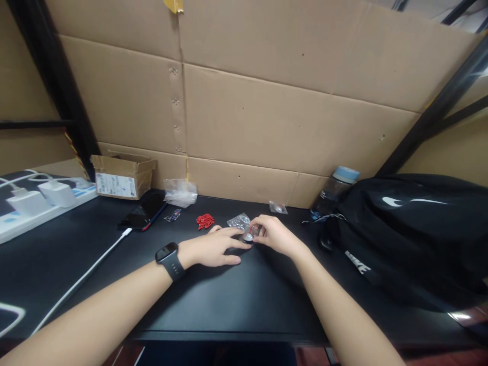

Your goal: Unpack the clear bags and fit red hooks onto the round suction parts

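In the head view, my right hand (275,235) pinches a small clear plastic bag (247,235) with something silvery and red in it; the item's kind is too small to make out. My left hand (215,247), below a wrist with a black watch (170,259), lies flat with its fingers stretched toward the bag, fingertips at its left edge. Just behind the hands is a crumpled piece of clear plastic (238,221). A bundle of red cord-like pieces (205,221) rests to the left, beyond my left hand.
Farther left are a small metallic trinket (173,215), a phone (143,211), clear bags (181,193), an opened cardboard box (124,178) and a white power strip (41,213). A small packet (278,207) lies behind. A bottle (333,193) and black bag (412,239) stand right.
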Demonstrator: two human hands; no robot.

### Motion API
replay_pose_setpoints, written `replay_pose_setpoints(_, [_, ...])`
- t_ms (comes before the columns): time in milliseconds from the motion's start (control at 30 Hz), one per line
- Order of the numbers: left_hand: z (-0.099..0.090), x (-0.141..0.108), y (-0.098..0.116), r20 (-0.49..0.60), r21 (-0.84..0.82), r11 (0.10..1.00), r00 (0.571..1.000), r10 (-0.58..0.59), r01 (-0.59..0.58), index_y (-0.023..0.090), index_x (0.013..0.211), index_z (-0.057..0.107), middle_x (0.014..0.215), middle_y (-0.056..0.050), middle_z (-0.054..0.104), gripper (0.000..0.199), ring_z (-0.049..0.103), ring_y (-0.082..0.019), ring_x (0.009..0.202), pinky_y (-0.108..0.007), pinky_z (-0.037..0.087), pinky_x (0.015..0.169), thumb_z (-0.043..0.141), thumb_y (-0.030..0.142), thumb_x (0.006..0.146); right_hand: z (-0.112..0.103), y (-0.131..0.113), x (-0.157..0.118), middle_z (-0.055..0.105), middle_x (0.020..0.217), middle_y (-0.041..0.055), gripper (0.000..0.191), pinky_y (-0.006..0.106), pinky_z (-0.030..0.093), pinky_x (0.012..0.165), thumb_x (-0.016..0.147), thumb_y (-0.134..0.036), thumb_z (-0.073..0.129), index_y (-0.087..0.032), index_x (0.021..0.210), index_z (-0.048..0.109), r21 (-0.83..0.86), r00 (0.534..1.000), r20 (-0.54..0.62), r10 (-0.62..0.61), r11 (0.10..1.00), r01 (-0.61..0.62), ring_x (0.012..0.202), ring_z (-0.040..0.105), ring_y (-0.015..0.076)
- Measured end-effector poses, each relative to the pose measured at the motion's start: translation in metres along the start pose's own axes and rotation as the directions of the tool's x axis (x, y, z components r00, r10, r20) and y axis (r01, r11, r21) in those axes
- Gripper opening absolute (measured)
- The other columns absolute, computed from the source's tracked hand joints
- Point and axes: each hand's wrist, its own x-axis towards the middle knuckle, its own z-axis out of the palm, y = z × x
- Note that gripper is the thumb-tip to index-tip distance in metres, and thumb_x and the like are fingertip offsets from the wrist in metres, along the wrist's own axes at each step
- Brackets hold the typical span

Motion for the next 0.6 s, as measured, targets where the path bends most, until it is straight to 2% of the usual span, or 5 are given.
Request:
replay_pose_setpoints(67, [0.001, 0.000, -0.001, 0.001, -0.022, 1.000, 1.000, -0.008, 0.008, 0.046, 0.138, 0.053, 0.158, -0.003, 0.036, 0.046, 0.036, -0.033, 0.143, -0.052, 0.030, 0.111, 0.059, 0.047, 0.093, 0.003, 0.000, 0.002, 0.063, 0.093, 0.0005, 0.035, 0.024, 0.045, 0.069, 0.071, -0.014, 0.083, -0.023, 0.103, 0.068, -0.058, 0.999, -0.049, -0.007, 0.998, 0.004, 0.070, 0.059, 0.0117])
replay_pose_setpoints(267, [0.001, -0.002, -0.003, -0.003, -0.012, 1.000, 1.000, -0.025, 0.025, 0.049, 0.137, 0.053, 0.161, 0.000, 0.030, 0.047, 0.029, -0.035, 0.146, -0.057, 0.028, 0.112, 0.061, 0.049, 0.090, 0.015, -0.001, 0.009, 0.062, 0.108, 0.0032, 0.036, 0.029, 0.045, 0.078, 0.077, -0.031, 0.082, -0.028, 0.109, 0.066, -0.275, 0.988, -0.157, 0.010, 0.960, -0.053, 0.100, 0.059, 0.0206])
replay_pose_setpoints(433, [-0.003, -0.002, -0.002, -0.020, -0.006, 1.000, 1.000, -0.023, 0.023, 0.048, 0.132, 0.058, 0.159, 0.002, 0.035, 0.044, 0.031, -0.034, 0.144, -0.055, 0.028, 0.113, 0.064, 0.050, 0.089, 0.028, 0.001, 0.020, 0.062, 0.110, 0.0071, 0.038, 0.036, 0.046, 0.082, 0.077, -0.037, 0.082, -0.026, 0.110, 0.066, -0.419, 0.977, -0.212, 0.014, 0.902, -0.104, 0.100, 0.057, 0.0258])
replay_pose_setpoints(533, [-0.005, -0.002, -0.002, -0.023, 0.015, 0.999, 0.999, -0.037, 0.037, 0.047, 0.128, 0.062, 0.157, 0.003, 0.039, 0.038, 0.032, -0.032, 0.143, -0.054, 0.028, 0.112, 0.062, 0.048, 0.090, 0.032, 0.003, 0.023, 0.062, 0.110, 0.0088, 0.029, 0.039, 0.045, 0.084, 0.083, -0.033, 0.077, -0.025, 0.108, 0.066, -0.418, 0.955, -0.295, 0.021, 0.896, -0.148, 0.102, 0.056, 0.0269])
replay_pose_setpoints(600, [-0.005, -0.001, -0.002, -0.030, 0.033, 0.998, 0.999, -0.043, 0.044, 0.046, 0.126, 0.063, 0.155, 0.002, 0.042, 0.036, 0.033, -0.032, 0.142, -0.053, 0.030, 0.111, 0.062, 0.047, 0.090, 0.031, 0.005, 0.021, 0.062, 0.110, 0.0080, 0.024, 0.038, 0.046, 0.085, 0.084, -0.027, 0.074, -0.025, 0.107, 0.066, -0.332, 0.946, -0.323, 0.037, 0.932, -0.149, 0.102, 0.056, 0.0253])
